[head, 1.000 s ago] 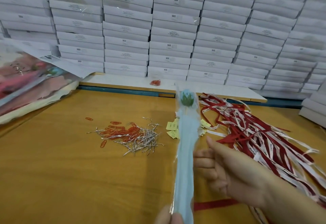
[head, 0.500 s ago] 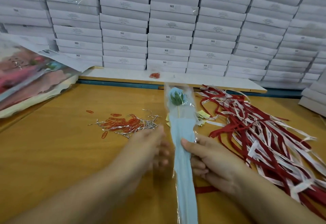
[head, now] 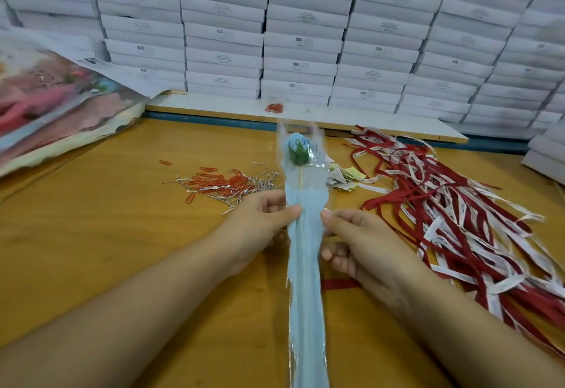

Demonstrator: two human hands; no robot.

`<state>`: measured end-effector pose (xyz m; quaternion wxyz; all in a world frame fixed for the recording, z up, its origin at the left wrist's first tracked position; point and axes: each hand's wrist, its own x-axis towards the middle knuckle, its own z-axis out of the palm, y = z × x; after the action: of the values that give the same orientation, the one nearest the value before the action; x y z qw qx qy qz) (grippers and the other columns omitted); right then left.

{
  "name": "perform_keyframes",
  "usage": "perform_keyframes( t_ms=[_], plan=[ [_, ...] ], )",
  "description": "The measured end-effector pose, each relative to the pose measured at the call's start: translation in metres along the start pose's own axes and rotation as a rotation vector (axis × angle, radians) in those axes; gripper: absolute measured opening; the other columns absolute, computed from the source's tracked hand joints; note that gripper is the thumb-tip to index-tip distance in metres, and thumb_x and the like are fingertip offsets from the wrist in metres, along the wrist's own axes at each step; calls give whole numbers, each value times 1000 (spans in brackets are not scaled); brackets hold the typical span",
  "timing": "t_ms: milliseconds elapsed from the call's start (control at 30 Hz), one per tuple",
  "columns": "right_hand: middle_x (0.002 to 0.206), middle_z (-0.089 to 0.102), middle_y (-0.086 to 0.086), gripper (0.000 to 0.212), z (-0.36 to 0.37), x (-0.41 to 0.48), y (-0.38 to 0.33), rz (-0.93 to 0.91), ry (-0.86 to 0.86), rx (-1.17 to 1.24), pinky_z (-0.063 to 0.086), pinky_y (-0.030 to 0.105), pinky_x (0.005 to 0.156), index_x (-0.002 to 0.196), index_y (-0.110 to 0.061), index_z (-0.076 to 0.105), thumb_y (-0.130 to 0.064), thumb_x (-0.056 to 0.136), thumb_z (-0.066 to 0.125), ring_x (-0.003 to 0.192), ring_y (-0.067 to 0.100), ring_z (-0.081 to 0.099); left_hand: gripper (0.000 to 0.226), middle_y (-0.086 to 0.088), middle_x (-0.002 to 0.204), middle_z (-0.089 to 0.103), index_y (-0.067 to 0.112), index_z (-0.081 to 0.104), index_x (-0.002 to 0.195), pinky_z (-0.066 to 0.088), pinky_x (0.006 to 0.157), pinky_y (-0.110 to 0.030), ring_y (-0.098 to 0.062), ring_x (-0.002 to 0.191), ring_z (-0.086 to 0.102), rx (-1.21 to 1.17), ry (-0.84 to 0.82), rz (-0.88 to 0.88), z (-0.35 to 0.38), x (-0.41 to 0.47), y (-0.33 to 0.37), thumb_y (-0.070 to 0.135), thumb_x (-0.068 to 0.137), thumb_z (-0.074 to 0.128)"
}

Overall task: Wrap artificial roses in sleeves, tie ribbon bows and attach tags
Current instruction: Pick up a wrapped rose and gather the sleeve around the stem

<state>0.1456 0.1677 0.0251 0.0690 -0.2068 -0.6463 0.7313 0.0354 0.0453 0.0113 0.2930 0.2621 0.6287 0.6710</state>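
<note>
One sleeve (head: 305, 268) pinched between left grip (head: 258, 228), right grip (head: 365, 250).

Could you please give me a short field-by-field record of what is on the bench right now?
Item held: blue rose inside a clear and pale-blue sleeve
Left hand: pinches the sleeve's left edge
Right hand: pinches the sleeve's right edge
Bow on sleeve: none visible
Ribbons: red and white heap, right of the sleeve
Tags: small yellowish pile beside the rose
Paper clips: red, mixed with silver ties, left of the sleeve
Background: stacked white boxes
Surface: wooden table
</note>
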Motion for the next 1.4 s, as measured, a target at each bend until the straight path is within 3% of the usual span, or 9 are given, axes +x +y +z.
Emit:
perform_keyframes(
  t_ms=[133,233,400,500,667,833,1167,1267,1400],
  plan=[
    [55,61,2,6,-2,-2,-4,-64,104,-77,41,13,41,88,-4,64,-9,90,62,42,4,52,21,-13,95,73,18,69,109,49,85,-48,-28,87,66,48,-41,30,-4,-1,-1,10,91,59],
    [54,60,2,9,-3,-3,-5,-105,151,-145,42,13,43,78,-8,64,-6,87,67,44,4,54,19,-5,76,67,31,69,108,46,55,-22,-7,57,56,265,-97,92,-3,-1,2,25,91,61],
    [55,60,2,6,-3,-2,-2,-227,227,-264,47,16,48,80,-5,64,-3,85,67,45,6,55,30,-4,85,72,23,62,119,45,54,-16,-7,59,57,231,-307,22,-7,-4,4,16,89,64],
    [56,63,3,4,-3,-5,-2,-261,219,-219,48,16,50,82,-5,67,-4,85,68,49,8,59,33,-6,78,72,20,65,114,52,61,-20,-11,62,62,182,-218,60,-3,-3,4,9,84,69],
    [64,68,9,13,-3,-1,-6,-194,165,-49,50,16,50,89,2,68,-5,79,73,51,9,63,25,-7,61,69,-1,60,95,50,53,-17,-10,52,63,144,8,93,6,-4,7,5,76,75],
    [71,69,15,13,-1,-2,-6,-163,75,67,54,23,59,71,-8,71,-21,71,73,62,18,65,14,-5,52,65,2,60,74,49,48,-16,-9,44,58,41,70,80,11,-7,10,2,75,74],
    [54,62,-2,13,3,-6,3,-350,248,-285,47,15,50,70,-7,65,-3,80,72,47,4,57,16,-3,62,67,3,72,86,47,54,-15,-7,54,58,156,-18,-5,12,-13,5,11,91,60],
    [57,66,-3,13,8,-6,2,-404,226,-415,47,13,52,71,-12,68,-6,82,71,50,4,60,18,-2,56,63,7,73,77,41,46,-13,-4,46,52,142,28,-41,13,-14,6,17,88,65],
    [67,72,4,19,9,-11,1,-377,142,-300,51,14,59,77,-14,73,1,85,65,60,10,69,27,-1,49,55,9,68,63,34,40,-11,-2,38,43,122,72,-66,15,-15,8,17,88,65]
  ],
)
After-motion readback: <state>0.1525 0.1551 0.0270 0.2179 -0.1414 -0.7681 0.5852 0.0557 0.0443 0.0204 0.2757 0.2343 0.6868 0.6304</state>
